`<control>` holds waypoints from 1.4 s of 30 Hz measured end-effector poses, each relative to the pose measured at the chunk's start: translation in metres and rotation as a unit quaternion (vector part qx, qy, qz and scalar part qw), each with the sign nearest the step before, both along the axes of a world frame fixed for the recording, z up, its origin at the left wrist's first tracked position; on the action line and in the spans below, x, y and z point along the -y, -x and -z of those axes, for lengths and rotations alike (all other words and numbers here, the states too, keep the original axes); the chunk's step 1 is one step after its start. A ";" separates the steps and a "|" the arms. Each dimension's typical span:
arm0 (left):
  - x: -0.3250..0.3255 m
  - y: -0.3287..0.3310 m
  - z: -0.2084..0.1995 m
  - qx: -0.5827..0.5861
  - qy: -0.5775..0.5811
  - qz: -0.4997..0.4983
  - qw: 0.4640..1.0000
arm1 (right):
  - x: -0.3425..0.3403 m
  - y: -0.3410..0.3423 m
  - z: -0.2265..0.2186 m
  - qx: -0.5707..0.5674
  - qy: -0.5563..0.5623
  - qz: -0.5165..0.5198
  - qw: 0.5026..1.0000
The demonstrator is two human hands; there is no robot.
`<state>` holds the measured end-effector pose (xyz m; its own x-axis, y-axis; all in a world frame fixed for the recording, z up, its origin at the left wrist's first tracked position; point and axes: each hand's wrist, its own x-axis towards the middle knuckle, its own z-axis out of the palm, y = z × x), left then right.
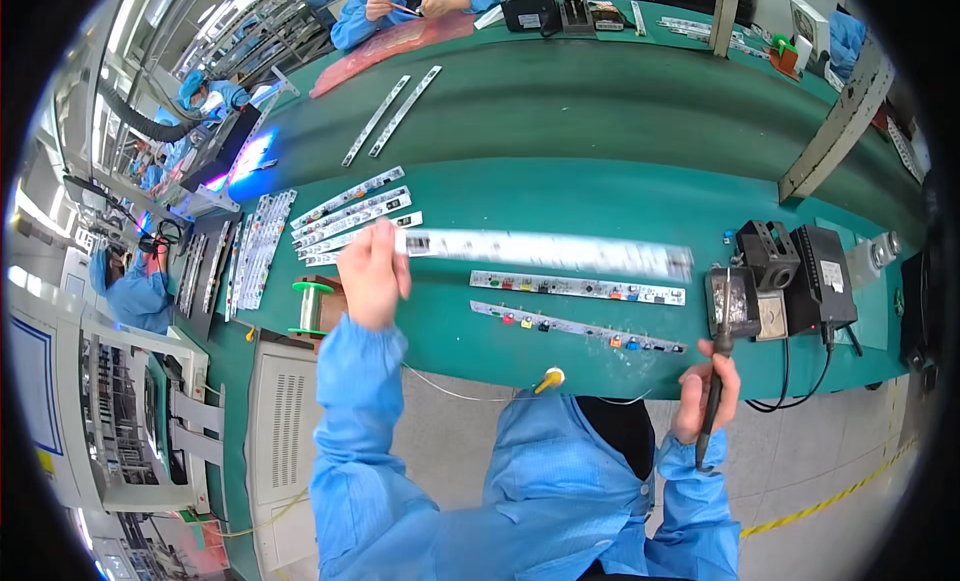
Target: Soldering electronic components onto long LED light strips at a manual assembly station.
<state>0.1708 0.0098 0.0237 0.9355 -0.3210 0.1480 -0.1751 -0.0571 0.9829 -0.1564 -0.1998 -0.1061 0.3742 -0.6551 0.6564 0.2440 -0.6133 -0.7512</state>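
My left hand (372, 271) is closed on one end of a long white circuit board strip (550, 253), which is smeared by motion and reaches to the right over the bench. My right hand (703, 399) grips a soldering iron (711, 421), its metal end pointing up beside the small dark tray (735, 299) at the right. Below the held strip, two more strips lie on the green mat: an upper circuit board (578, 287) and a lower circuit board (580, 326), both with small coloured parts. Beside my left wrist stands a solder wire spool (316, 307).
Several circuit board strips (350, 216) lie left of centre, with more stacked boards (262, 246) farther left. A black soldering station (822, 279) and a metal block-shaped holder (768, 253) stand at the right. Across the bench, a co-worker's hands (380, 8) hold a thin tool.
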 end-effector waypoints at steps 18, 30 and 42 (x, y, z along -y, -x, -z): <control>0.160 -0.165 0.081 -0.185 -0.096 0.028 0.978 | 0.000 -0.016 -0.024 -0.140 0.056 0.064 0.987; 0.002 0.061 0.059 0.285 -0.258 0.098 0.918 | 0.003 -0.028 -0.030 -0.222 0.098 0.117 0.963; -0.014 0.063 0.091 0.199 -0.226 0.073 0.951 | -0.005 -0.019 -0.018 -0.169 0.000 0.112 0.979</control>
